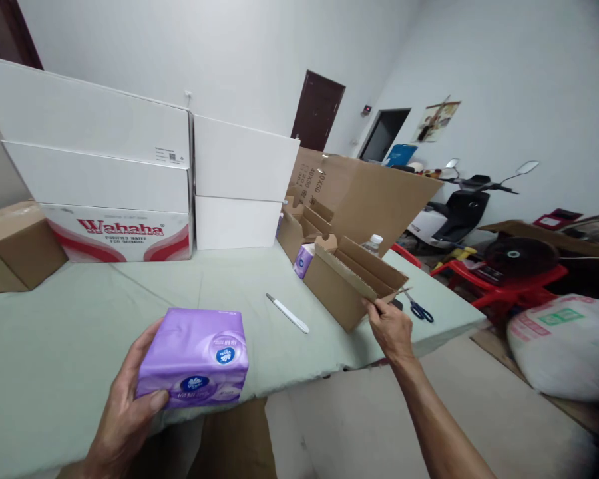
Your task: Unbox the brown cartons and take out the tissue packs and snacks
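My left hand [134, 392] grips a purple Vinda tissue pack [194, 352] by its left end, near the table's front edge. At the right, my right hand [390, 327] pinches the near corner of an open brown cardboard box [334, 293] on the table; its inside is mostly hidden. Between the two hands lies a white craft knife [287, 313]. Behind that box's left end sits another purple tissue pack [304, 261]. Dark-handled scissors [420, 310] rest just beyond my right hand.
A white Wahaha carton [124, 233] and a closed brown box [20, 246] stand at the back left of the table [219, 279]. More brown cardboard [374, 193] and a clear bottle [373, 244] are behind the open box. A red stool [504, 286] holding a fan stands right.
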Tool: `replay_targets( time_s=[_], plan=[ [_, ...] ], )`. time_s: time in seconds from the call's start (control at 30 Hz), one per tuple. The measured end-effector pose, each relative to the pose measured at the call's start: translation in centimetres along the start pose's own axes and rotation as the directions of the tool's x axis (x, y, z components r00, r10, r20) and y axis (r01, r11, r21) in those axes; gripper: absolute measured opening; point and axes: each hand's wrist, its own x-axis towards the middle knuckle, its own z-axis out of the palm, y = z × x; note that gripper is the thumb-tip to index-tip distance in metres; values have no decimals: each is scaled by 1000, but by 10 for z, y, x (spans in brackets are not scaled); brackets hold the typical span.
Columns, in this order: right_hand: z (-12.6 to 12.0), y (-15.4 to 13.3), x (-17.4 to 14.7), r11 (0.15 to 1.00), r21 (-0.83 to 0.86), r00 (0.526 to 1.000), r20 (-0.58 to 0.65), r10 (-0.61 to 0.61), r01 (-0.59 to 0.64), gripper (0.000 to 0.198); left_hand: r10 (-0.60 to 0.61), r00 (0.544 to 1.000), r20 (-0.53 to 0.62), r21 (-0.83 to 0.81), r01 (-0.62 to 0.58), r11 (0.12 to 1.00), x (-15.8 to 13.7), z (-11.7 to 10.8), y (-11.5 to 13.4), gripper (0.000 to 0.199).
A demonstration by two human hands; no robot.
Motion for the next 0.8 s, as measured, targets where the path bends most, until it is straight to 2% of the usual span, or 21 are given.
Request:
replay_targets(
  time_s=[0.13,0.33,0.5,0.8],
  plan=[
    [10,-17,18,1000,-13,999,41,-16,16,39,14,1000,6,10,-14,1000,4,1,-5,103],
    [25,-59,56,1000,-12,994,111,-15,16,39,16,999,30,25,-16,1000,10,2,-14,106],
    [35,-92,89,1000,1,981,192,-11,11,39,-5,1000,-3,51,5,999,13,7,-14,107],
    [56,-129,137,997,68,949,316,15,-38,43,-5,1000,-27,57,6,998,22,8,-23,106]
  ],
)
